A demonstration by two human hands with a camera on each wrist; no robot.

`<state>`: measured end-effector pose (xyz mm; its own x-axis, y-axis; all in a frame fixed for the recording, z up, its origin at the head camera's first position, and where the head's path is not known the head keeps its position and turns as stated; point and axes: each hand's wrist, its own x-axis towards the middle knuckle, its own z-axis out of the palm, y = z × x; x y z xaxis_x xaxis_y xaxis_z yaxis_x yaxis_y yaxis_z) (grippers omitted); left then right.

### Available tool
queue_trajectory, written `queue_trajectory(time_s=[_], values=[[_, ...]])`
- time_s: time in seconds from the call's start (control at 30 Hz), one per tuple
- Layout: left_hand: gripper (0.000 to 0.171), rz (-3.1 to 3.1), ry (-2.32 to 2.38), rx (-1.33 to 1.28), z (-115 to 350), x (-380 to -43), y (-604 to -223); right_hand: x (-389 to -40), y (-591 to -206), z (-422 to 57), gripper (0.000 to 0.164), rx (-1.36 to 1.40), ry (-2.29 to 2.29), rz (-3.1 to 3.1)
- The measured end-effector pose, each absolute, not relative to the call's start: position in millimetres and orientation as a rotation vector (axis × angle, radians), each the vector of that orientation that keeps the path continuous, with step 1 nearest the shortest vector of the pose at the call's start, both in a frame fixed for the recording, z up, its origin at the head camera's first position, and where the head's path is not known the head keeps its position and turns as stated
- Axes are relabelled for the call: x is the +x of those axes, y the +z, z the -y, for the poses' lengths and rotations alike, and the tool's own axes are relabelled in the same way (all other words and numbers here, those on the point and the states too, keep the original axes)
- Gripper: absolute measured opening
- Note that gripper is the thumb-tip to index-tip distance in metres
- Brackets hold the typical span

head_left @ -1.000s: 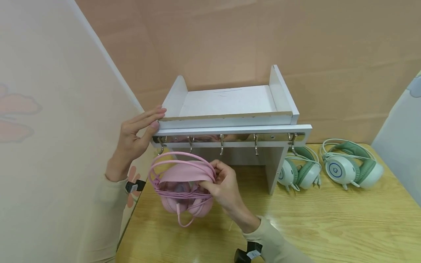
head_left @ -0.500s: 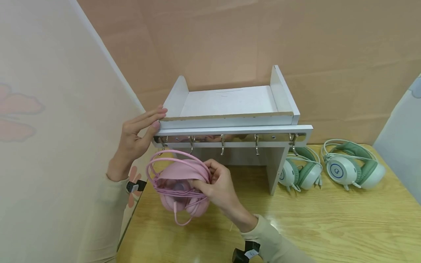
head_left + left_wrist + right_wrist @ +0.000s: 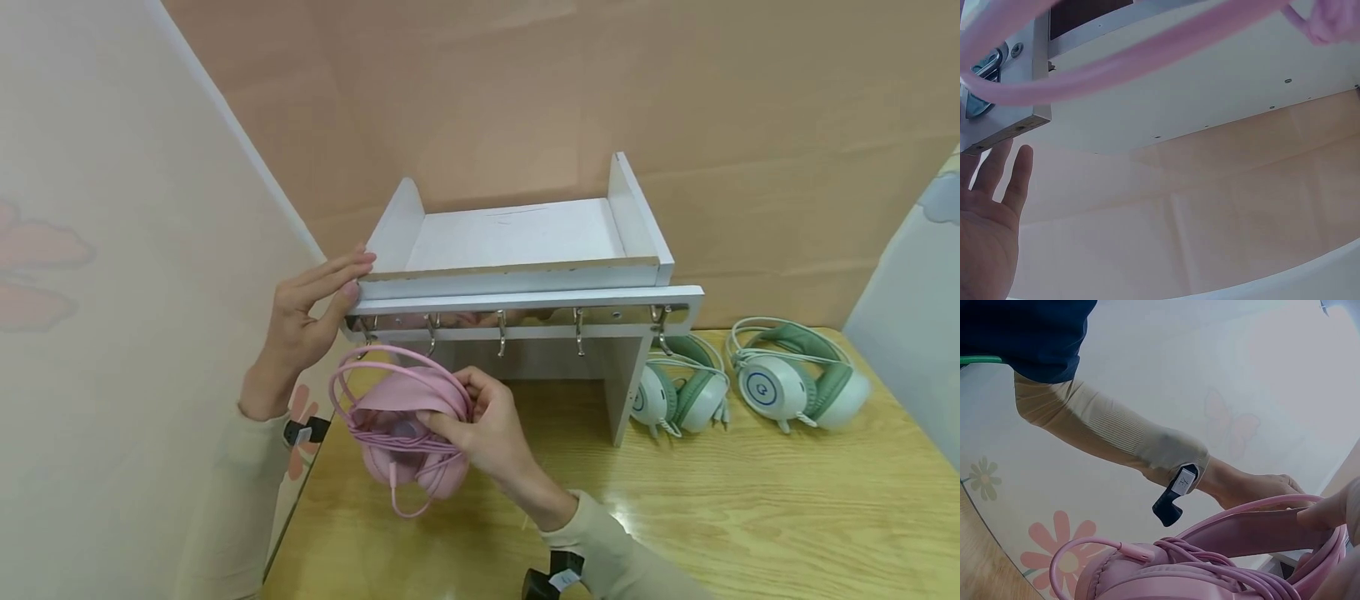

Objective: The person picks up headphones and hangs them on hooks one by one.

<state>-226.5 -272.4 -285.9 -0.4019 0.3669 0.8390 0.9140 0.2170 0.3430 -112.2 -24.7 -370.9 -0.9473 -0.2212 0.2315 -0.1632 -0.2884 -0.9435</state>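
Observation:
Pink headphones (image 3: 411,393), with their cable looped around them, hang in the air below the left end of a white shelf (image 3: 517,237). My right hand (image 3: 487,425) pinches the headband at its right side, thumb in front. The left hand (image 3: 303,310) rests with fairly straight fingers on the shelf's left corner, beside the rail (image 3: 540,298) that carries several metal hooks (image 3: 502,335). Pink loops stick up just under the leftmost hook (image 3: 364,337). In the left wrist view, fingers (image 3: 1019,178) lie against the rail's end, and a pink band crosses close to the camera.
Two pairs of white and green headphones (image 3: 798,379) lie on the wooden table (image 3: 750,517) to the right, one partly behind the shelf's side panel (image 3: 628,387). A pale wall (image 3: 135,167) stands close on the left, and brown paper covers the back.
My right hand has carried the pink headphones slightly left, their loops now nearer the leftmost hook. The left hand stays at the shelf corner. The head view has shifted a little.

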Motion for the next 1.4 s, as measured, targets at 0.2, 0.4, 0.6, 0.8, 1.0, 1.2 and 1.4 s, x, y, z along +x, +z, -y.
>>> queue_trajectory(time_s=[0.2,0.4,0.6,0.8,1.0,1.2,1.4], values=[[0.027,1.875,-1.144,-1.177,273,-225,-287,-113,-373,26,0.035,-0.476,-2.416,-1.858],[0.027,1.856,-1.155,-1.188,272,-226,-287,-114,-373,25,0.034,-0.490,-2.401,-1.879],[0.027,1.851,-1.165,-1.178,273,-226,-288,-118,-375,27,0.035,-0.479,-2.396,-1.878],[0.027,1.853,-1.169,-1.173,272,-225,-288,-121,-377,30,0.035,-0.440,-2.394,-1.894],[0.028,1.849,-1.171,-1.186,271,-226,-287,-124,-378,32,0.035,-0.415,-2.384,-1.918],[0.029,1.850,-1.175,-1.182,271,-226,-287,-128,-379,34,0.035,-0.441,-2.387,-1.905],[0.026,1.856,-1.180,-1.169,270,-225,-288,-131,-381,35,0.033,-0.453,-2.406,-1.905]])
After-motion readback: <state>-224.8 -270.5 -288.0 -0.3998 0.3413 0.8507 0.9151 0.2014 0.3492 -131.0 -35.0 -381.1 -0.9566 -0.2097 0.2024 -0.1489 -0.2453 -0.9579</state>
